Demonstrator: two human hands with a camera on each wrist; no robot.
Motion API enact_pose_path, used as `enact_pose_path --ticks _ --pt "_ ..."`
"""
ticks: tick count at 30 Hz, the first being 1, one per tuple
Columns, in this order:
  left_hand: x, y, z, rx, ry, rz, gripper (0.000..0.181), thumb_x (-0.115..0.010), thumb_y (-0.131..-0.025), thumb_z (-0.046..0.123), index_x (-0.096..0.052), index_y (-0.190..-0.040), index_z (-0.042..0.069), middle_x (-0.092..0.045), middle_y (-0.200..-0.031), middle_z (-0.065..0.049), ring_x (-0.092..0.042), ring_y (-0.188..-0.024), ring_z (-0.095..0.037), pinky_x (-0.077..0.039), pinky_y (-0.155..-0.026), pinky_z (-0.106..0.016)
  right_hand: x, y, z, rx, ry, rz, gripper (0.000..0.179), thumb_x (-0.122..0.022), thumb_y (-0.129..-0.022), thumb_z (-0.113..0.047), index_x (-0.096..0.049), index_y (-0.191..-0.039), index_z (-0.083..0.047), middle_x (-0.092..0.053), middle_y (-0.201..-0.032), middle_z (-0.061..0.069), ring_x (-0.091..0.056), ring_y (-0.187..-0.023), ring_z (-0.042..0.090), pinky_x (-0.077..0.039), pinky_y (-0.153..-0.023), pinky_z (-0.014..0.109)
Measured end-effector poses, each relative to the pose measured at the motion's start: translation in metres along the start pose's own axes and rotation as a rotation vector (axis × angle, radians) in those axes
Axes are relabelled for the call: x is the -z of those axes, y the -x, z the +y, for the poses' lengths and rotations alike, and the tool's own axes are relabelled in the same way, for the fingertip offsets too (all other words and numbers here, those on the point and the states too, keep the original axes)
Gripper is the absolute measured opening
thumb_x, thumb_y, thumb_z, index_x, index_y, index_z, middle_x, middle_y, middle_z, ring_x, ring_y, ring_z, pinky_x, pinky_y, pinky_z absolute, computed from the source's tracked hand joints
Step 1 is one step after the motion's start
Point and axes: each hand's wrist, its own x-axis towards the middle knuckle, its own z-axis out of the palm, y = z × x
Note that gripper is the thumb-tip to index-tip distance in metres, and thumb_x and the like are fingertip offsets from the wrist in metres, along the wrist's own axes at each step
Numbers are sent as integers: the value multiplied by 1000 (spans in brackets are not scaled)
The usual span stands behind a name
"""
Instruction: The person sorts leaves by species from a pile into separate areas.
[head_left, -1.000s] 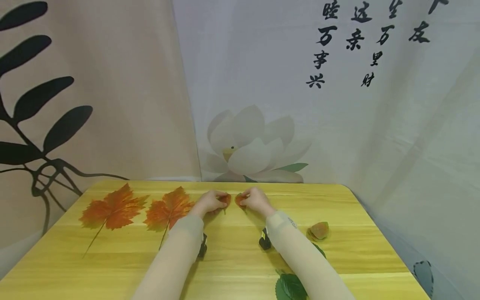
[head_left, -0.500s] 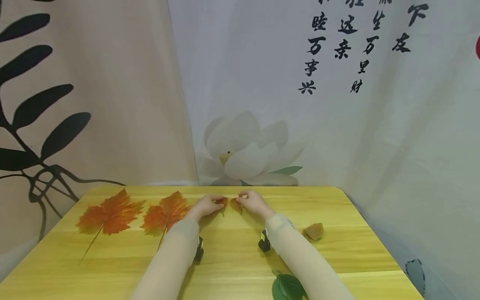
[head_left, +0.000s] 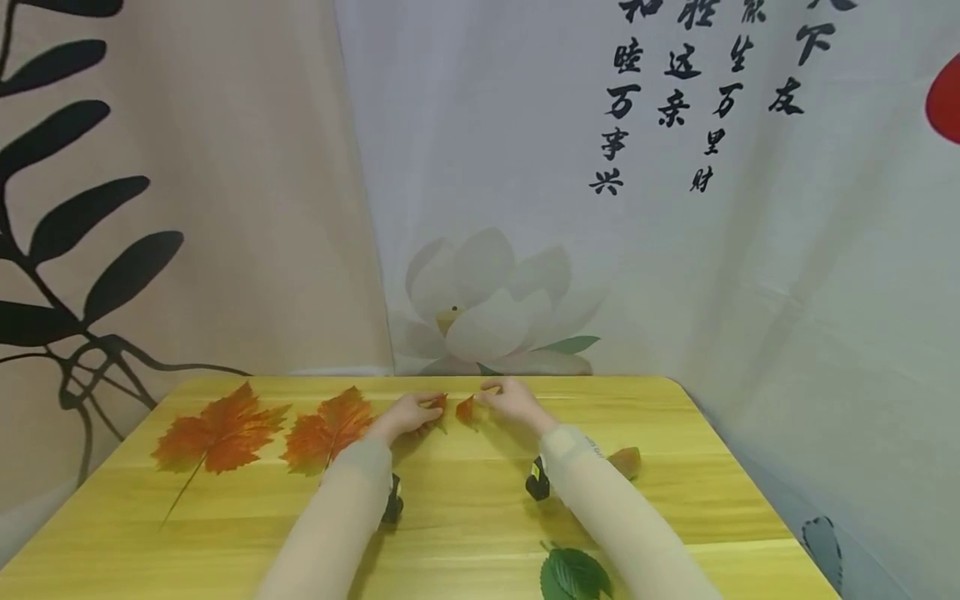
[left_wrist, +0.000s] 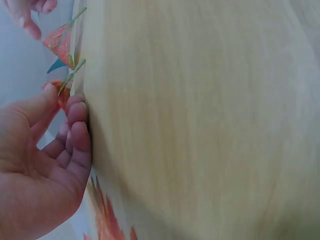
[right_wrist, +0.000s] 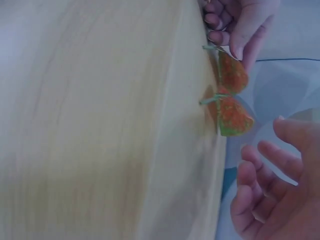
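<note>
My left hand (head_left: 408, 415) pinches a small orange leaf (left_wrist: 64, 95) between thumb and fingers near the table's far edge. Its short green stem points back toward me. Just right of it a second small orange leaf (head_left: 466, 409) lies by the same edge, orange with a green margin in the right wrist view. My right hand (head_left: 516, 402) is right beside this second leaf. In the right wrist view the fingers (right_wrist: 245, 172) are loosely bent with nothing between them, and a gap shows between them and the leaf.
Two large orange maple leaves (head_left: 221, 429) (head_left: 330, 429) lie at the left of the yellow wooden table (head_left: 465, 517). A brownish-green leaf (head_left: 626, 461) sits partly behind the right sleeve. A green leaf (head_left: 573, 575) lies at the front. A printed curtain (head_left: 480, 167) hangs behind.
The right hand has let go of its small orange leaf and drawn slightly right. The left hand still pinches its leaf. The head view has tilted up and shifted a little.
</note>
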Motion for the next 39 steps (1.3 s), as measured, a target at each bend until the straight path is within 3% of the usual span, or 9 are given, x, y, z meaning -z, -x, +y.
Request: enact_pose_path --ticks 4,8,12,16,19,22,27,31,39 --pt "3 4 3 1 4 -28 50 -54 -100 11 -39 -147 1 -61 -72 -10 -50 -61 -15 -42 -53 -25 14 9 2 3 -5 -18 38 -60 -97 -23 -61 -128 0 -67 -99 20 -64 -82 36 -48 -56 30" --pt "9 9 10 -63 -75 -67 50 -54 -99 9 -39 -146 -2 -65 -74 -13 -57 -62 -17 -50 -58 -29 32 23 2 31 10 -22 35 -61 -97 -22 -63 -126 -2 -67 -93 21 -63 -77 39 -49 -56 30" --pt "15 10 22 -141 -156 -53 49 -56 -98 10 -42 -144 -3 -66 -78 -17 -62 -65 -28 -53 -60 -36 55 43 2 62 30 -15 33 -61 -97 -23 -64 -123 -4 -64 -87 16 -60 -70 33 -49 -57 30" --pt "16 5 35 -180 -169 -15 51 -60 -96 13 -45 -144 6 -63 -75 -20 -60 -65 -37 -44 -50 -30 82 67 1 92 52 -12 34 -60 -97 -25 -64 -124 -4 -64 -91 12 -59 -69 26 -51 -61 32" --pt "11 3 47 -205 -161 -40 52 -62 -96 16 -46 -145 11 -56 -65 -15 -54 -56 -30 -36 -47 -26 101 86 5 112 58 -4 33 -59 -98 -24 -65 -123 -3 -64 -94 12 -58 -72 23 -53 -63 35" --pt "0 3 60 -237 -181 -95 51 -61 -97 18 -47 -145 13 -57 -68 -8 -53 -57 -21 -39 -48 -26 115 103 11 110 69 12 31 -59 -97 -23 -66 -120 -2 -65 -94 10 -57 -71 20 -52 -63 35" --pt "-26 6 82 -285 -224 -174 49 -61 -97 21 -48 -144 18 -61 -83 -11 -60 -71 -28 -48 -57 -34 133 130 27 70 60 41 31 -59 -97 -22 -67 -117 0 -65 -94 8 -57 -70 21 -50 -61 34" --pt "-51 6 98 -327 -236 -204 45 -61 -97 22 -52 -141 20 -62 -85 -6 -63 -77 -32 -51 -60 -38 142 149 44 48 39 70 31 -60 -97 -20 -66 -118 2 -67 -97 10 -59 -72 25 -52 -62 35" --pt "-99 2 122 -398 -214 -265 41 -63 -96 26 -58 -136 18 -67 -85 -3 -65 -82 -38 -47 -59 -29 146 182 79 -93 -70 125 36 -61 -97 -22 -62 -124 3 -65 -105 20 -58 -71 36 -51 -58 40"
